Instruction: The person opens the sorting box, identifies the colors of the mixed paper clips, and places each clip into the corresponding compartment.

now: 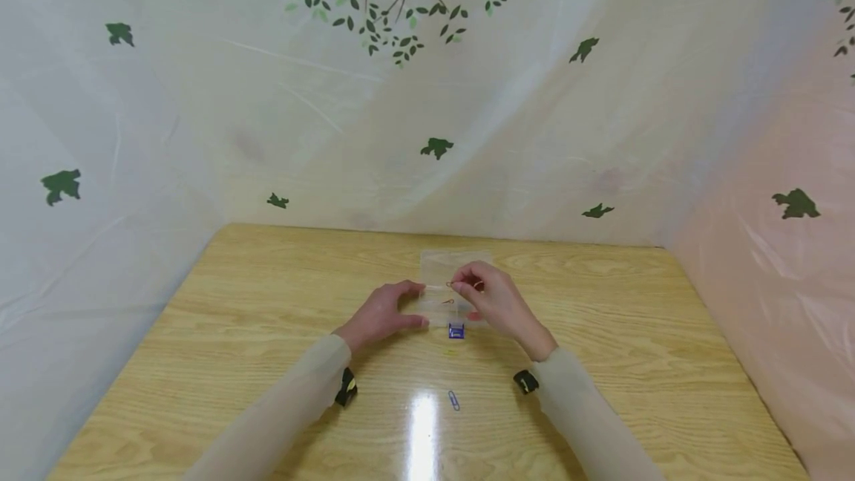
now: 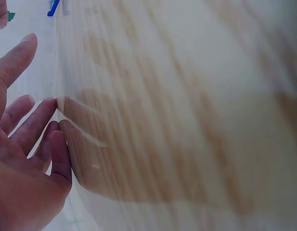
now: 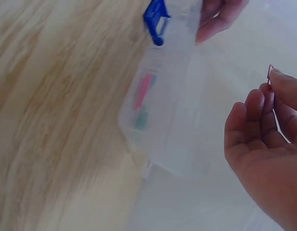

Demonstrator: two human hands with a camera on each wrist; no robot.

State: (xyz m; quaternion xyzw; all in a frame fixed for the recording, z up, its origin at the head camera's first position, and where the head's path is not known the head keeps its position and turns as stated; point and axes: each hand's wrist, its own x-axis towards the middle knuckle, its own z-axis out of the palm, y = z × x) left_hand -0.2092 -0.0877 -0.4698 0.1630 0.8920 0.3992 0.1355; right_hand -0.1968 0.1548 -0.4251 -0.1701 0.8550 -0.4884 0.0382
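A clear plastic box [image 1: 434, 313] stands on the table with its lid [image 1: 441, 264] raised at the back and a blue latch [image 1: 456, 331] at the front. My left hand [image 1: 382, 313] rests against the box's left side, thumb near the front and fingers extended, as the left wrist view also shows. Over the box, my right hand [image 1: 497, 306] pinches a red paper clip [image 3: 269, 73] between thumb and index finger. A small red piece [image 1: 448, 301] shows inside the box. Through its wall, pink [image 3: 144, 90] and green [image 3: 141, 120] pieces are visible in the right wrist view.
A blue paper clip [image 1: 454, 400] lies on the wooden table [image 1: 588, 303] toward the near edge. Just before the box is a small yellow item [image 1: 450, 352]. A pale curtain [image 1: 320, 139] with leaf prints surrounds the table's back and sides.
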